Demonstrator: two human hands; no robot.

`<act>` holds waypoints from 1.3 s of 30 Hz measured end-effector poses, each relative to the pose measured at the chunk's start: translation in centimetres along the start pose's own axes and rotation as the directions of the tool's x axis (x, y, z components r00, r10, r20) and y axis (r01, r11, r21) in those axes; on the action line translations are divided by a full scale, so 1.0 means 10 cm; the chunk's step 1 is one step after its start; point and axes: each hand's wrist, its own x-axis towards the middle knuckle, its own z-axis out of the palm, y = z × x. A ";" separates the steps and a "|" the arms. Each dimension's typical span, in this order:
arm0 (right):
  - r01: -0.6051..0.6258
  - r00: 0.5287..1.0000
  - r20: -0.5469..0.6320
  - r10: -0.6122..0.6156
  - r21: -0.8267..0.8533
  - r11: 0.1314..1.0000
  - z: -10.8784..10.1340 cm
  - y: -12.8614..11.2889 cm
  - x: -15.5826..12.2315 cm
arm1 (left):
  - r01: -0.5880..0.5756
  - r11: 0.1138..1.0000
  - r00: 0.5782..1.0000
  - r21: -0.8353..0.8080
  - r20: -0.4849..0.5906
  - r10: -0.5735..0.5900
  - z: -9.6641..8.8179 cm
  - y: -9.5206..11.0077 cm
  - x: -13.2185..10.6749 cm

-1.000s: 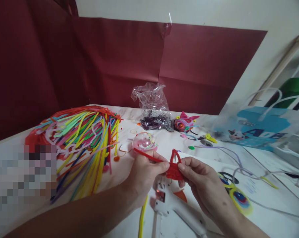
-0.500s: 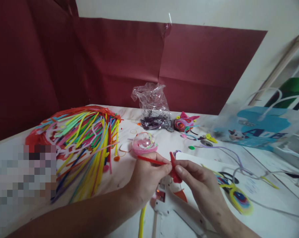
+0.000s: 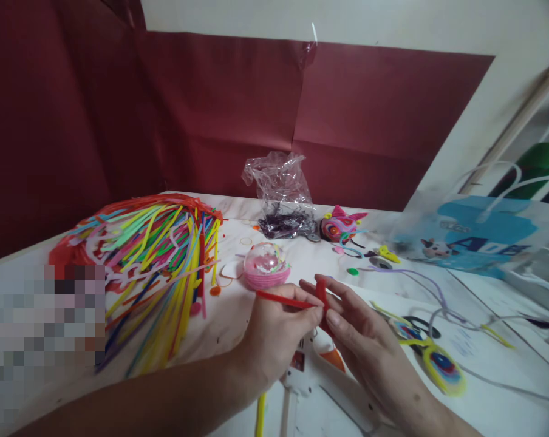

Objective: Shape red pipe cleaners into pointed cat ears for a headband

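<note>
Both hands work one red pipe cleaner (image 3: 283, 299) low in the middle of the view. My left hand (image 3: 279, 334) pinches its straight free end, which sticks out to the left. My right hand (image 3: 361, 340) grips the wound red part between thumb and fingers, so most of that part is hidden. A white glue gun (image 3: 302, 376) lies on the table just under both hands. Just beyond the hands sits a clear dome on a pink pipe-cleaner base (image 3: 266, 266).
A big heap of coloured pipe cleaners (image 3: 151, 255) covers the table's left. A clear plastic bag (image 3: 281, 194) and a pink spiral figure (image 3: 338, 226) sit at the back. A printed blue bag (image 3: 475, 237) stands at right. A yellow spiral piece (image 3: 443, 367) lies near my right wrist.
The red wound part was turned from flat-on to edge-on and is now mostly covered by my right fingers. Both hands stayed in about the same spot.
</note>
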 end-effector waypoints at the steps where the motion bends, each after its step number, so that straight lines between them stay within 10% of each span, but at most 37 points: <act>1: -0.001 1.000 -0.002 0.001 0.012 1.000 0.00 0.00 0.00 | 0.007 1.000 1.000 -0.004 0.003 -0.007 0.00 0.00 -0.01; 19: 0.043 0.995 -0.095 -0.028 0.157 0.987 0.00 0.01 0.07 | 0.081 0.995 0.995 -0.056 -0.050 -0.084 0.00 -0.03 0.02; 32: 0.093 0.978 -0.183 -0.099 -0.045 0.995 -0.06 0.05 0.08 | 0.027 0.997 0.998 0.069 -0.061 -0.023 -0.02 0.00 0.04; 39: -0.051 0.983 -0.180 0.044 -0.035 0.998 -0.02 -0.02 0.07 | 0.023 1.000 0.995 0.018 -0.096 -0.021 -0.04 0.04 0.05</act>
